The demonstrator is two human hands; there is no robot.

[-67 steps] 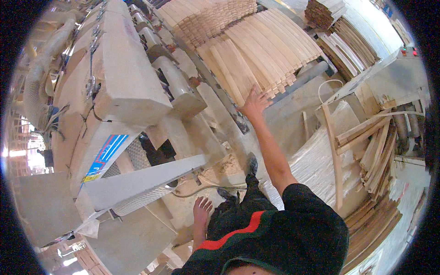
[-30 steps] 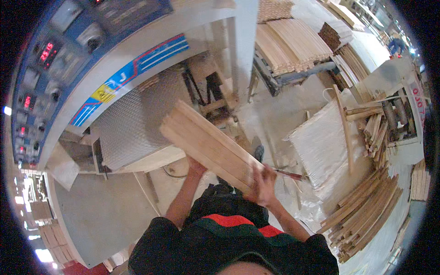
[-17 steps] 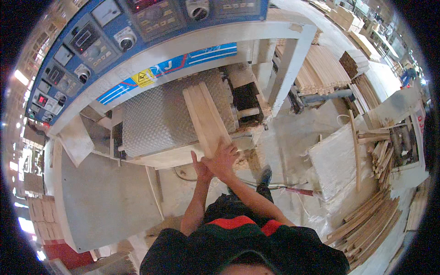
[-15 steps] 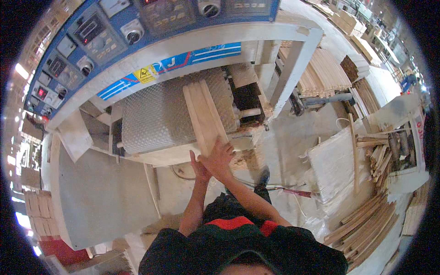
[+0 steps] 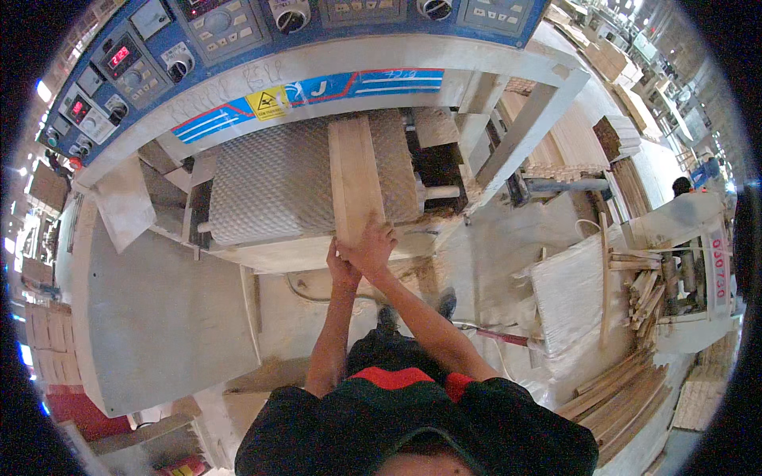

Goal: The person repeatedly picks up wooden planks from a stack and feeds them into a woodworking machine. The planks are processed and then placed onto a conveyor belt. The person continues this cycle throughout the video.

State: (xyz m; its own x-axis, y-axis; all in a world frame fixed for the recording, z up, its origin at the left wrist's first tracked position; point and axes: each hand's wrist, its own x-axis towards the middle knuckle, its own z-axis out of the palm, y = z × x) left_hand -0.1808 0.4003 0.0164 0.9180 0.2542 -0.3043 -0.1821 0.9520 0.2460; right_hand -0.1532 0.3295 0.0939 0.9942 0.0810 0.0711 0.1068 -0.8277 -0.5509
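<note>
Grip: right hand (image 5: 371, 247) lies over the near end of the pale wooden slats (image 5: 353, 178), fingers bent toward their right edge; left hand (image 5: 344, 268) is at the near left corner, touching the right hand; whether either closes around the wood from beneath cannot be told
Slats: flat on the textured belt (image 5: 270, 182), lengthwise away from the person, close together, count unclear; near end at the belt's front edge, far end at the lower edge of the machine's front
Belt: grey, dimpled, with a wide bare area left of the slats and a narrower one right
Roller shaft (image 5: 441, 192): pale, projecting right of the belt
Warning label (image 5: 267, 103): yellow, black pictogram, set within a blue striped decal (image 5: 381, 84)
Control panel (image 5: 397, 30): blue, above the decal, with rotary knobs and lit red displays
Machine post (image 5: 528, 131): pale, slanting in view, right of the belt
Slat stack (image 5: 567, 141): beyond the post
Loose wooden strips (image 5: 623, 401): piled to the person's right
Grey flat panel (image 5: 159, 309): to the person's left
</note>
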